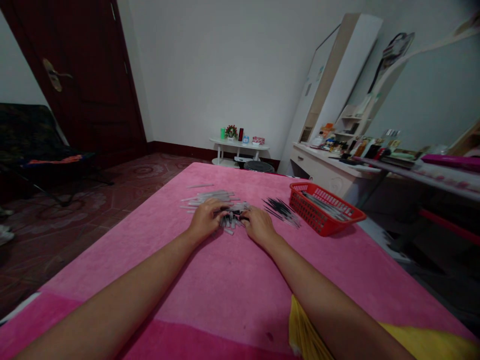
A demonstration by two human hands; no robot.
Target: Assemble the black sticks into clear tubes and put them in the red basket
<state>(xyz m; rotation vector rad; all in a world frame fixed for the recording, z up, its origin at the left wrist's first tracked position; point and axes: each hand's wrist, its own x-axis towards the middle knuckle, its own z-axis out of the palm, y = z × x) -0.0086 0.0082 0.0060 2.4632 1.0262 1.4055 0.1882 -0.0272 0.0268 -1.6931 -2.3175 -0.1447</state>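
My left hand is closed, thumb and fingers pinching a thin dark pen part at the middle of the pink-covered table. Facing it, my right hand is closed with the fingertips on a small dark piece, probably a pen part; its exact shape is too small to make out. Short grey-white pen caps lie heaped between and below the fingertips. Behind my left hand spreads a pile of whitish pen barrels. To the right of my right hand lie thin black pen refills in a loose fan.
A red plastic basket holding several pens stands at the table's right side. One barrel lies apart at the back left. Beyond are a low white table, a dressing table and a dark door.
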